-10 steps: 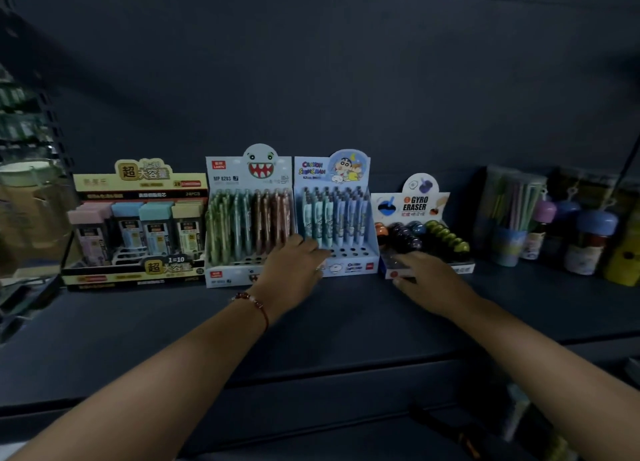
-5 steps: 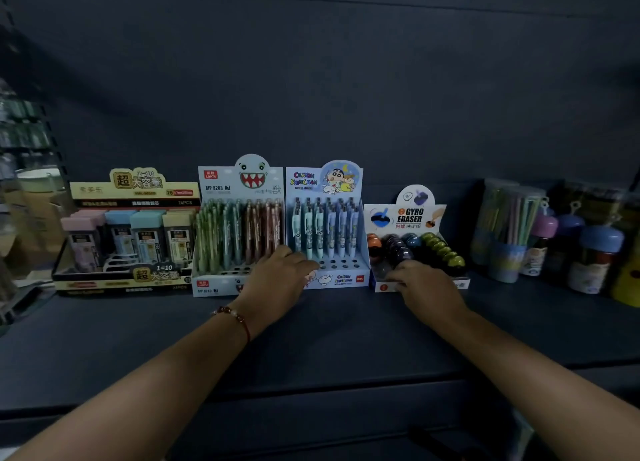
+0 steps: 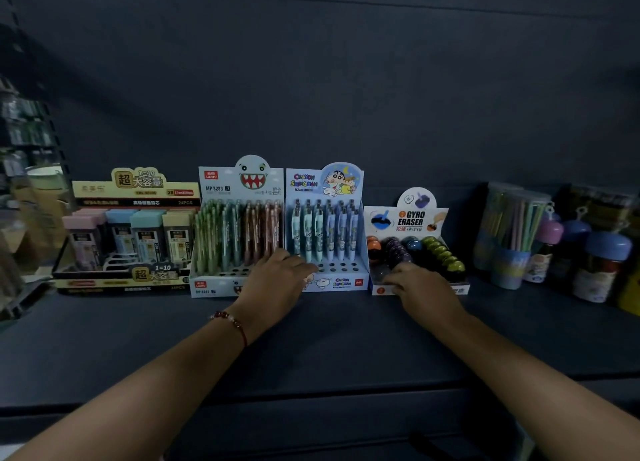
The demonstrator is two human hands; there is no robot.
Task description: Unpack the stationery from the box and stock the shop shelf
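Note:
Several display boxes stand in a row on the dark shelf [image 3: 346, 350]. From left: a pencil-lead box [image 3: 128, 239], a monster-face pen box [image 3: 239, 225], a Crayon Shinchan pen box [image 3: 329, 218] and a Gyro Eraser box [image 3: 415, 239]. My left hand [image 3: 277, 280] rests with straight fingers on the front edges where the two pen boxes meet. My right hand [image 3: 420, 287] presses on the front left of the eraser box; its fingertips lie over the box's front lip.
At the right stand a clear tub of pencils [image 3: 509, 232] and several small capped bottles [image 3: 602, 263]. A jar and racks [image 3: 38, 218] sit at the far left. The shelf's front edge [image 3: 311, 401] runs below my forearms.
Both hands stay on the boxes. The row of boxes has slid slightly back on the shelf, and the view has shifted a little.

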